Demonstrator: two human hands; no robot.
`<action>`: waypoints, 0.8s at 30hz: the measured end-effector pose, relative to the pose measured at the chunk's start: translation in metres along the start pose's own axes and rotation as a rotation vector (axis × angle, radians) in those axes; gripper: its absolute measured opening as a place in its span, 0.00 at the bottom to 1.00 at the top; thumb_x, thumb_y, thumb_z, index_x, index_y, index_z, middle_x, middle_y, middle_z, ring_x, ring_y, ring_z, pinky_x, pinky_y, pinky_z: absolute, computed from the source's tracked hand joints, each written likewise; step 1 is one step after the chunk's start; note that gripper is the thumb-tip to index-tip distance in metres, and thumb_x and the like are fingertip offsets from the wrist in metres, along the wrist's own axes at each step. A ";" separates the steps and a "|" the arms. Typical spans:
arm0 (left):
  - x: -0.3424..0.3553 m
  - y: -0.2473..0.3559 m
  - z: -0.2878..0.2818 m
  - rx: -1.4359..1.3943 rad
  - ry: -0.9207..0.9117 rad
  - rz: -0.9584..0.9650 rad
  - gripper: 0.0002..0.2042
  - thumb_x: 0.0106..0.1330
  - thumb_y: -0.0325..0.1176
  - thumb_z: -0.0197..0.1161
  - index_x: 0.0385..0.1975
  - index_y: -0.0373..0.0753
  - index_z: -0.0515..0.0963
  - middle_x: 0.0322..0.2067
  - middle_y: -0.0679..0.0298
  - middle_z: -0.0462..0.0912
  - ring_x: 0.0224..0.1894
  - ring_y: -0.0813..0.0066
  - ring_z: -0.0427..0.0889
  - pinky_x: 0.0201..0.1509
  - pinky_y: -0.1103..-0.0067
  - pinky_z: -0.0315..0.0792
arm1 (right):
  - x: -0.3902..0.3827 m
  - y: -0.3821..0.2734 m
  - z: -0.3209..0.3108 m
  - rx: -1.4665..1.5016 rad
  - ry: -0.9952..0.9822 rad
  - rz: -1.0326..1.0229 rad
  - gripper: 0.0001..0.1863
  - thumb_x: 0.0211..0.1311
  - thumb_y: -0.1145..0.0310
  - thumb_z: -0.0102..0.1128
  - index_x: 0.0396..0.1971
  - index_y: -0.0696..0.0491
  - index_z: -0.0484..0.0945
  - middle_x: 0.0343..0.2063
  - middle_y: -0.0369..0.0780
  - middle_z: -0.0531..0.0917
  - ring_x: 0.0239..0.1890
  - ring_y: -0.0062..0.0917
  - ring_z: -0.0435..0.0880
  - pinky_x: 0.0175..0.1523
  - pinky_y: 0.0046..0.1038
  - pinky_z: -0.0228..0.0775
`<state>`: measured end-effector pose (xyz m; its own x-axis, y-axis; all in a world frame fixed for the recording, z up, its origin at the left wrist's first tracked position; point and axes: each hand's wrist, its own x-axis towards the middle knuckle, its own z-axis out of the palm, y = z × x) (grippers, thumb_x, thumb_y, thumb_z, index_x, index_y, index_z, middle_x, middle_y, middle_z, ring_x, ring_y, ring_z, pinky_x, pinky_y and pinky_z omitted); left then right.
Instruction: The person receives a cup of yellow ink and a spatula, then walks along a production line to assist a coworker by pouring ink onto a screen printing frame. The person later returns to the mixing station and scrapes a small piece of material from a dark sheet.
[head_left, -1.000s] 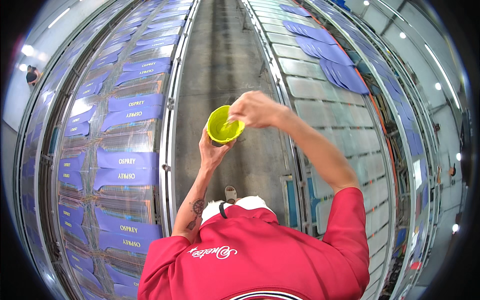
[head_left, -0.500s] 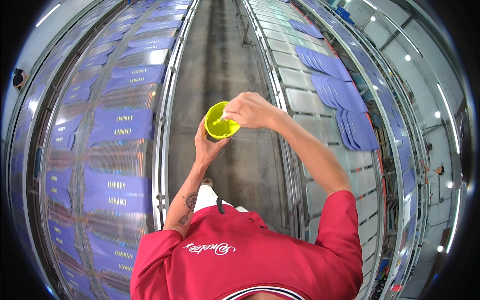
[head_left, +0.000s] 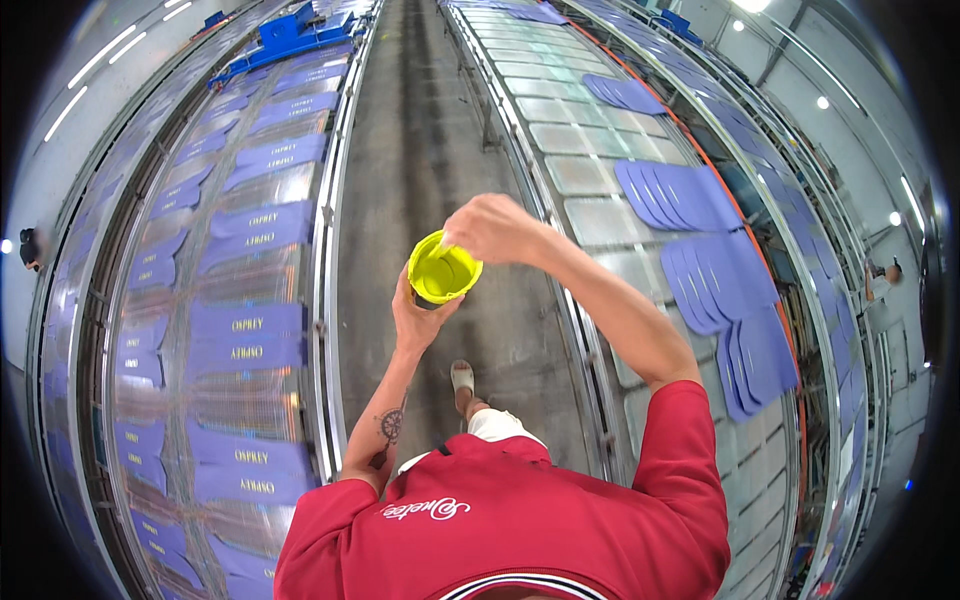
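My left hand (head_left: 424,318) is wrapped round a small tub (head_left: 415,268) from its left and near side. Thick yellow-green ink or paint (head_left: 445,278) lies inside and coats the rim. Over the tub's far right edge, my right hand (head_left: 490,228) is closed and slightly blurred. It pinches a short stirrer (head_left: 443,243) smeared with yellow, which dips toward the ink; most of the stirrer is hidden by the fingers.
Long printing tables with metal rails run along both sides of a concrete aisle (head_left: 400,150). Purple printed pieces (head_left: 250,335) cover the left one; stacks of plain purple pieces (head_left: 715,280) lie on the right. A blue machine (head_left: 290,40) sits across the far left table. People stand at both sides.
I have stepped forward along the aisle, and a blue machine has come into view at the far left. The right hand has moved round the tub's rim with the stirrer.
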<state>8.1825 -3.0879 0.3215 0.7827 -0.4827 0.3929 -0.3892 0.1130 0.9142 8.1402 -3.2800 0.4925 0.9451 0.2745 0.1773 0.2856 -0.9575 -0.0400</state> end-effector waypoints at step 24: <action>0.827 -0.300 0.176 -0.032 0.087 0.026 0.44 0.46 0.33 0.85 0.65 0.35 0.69 0.59 0.56 0.80 0.60 0.65 0.80 0.67 0.70 0.72 | 0.489 0.754 0.015 0.033 0.014 0.032 0.13 0.61 0.59 0.62 0.25 0.52 0.84 0.25 0.46 0.85 0.33 0.48 0.84 0.38 0.46 0.76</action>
<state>8.8611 -3.6742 0.3544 0.8123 -0.4017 0.4228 -0.3955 0.1534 0.9056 8.8202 -3.8661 0.5344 0.9516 0.2422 0.1889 0.2604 -0.9623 -0.0780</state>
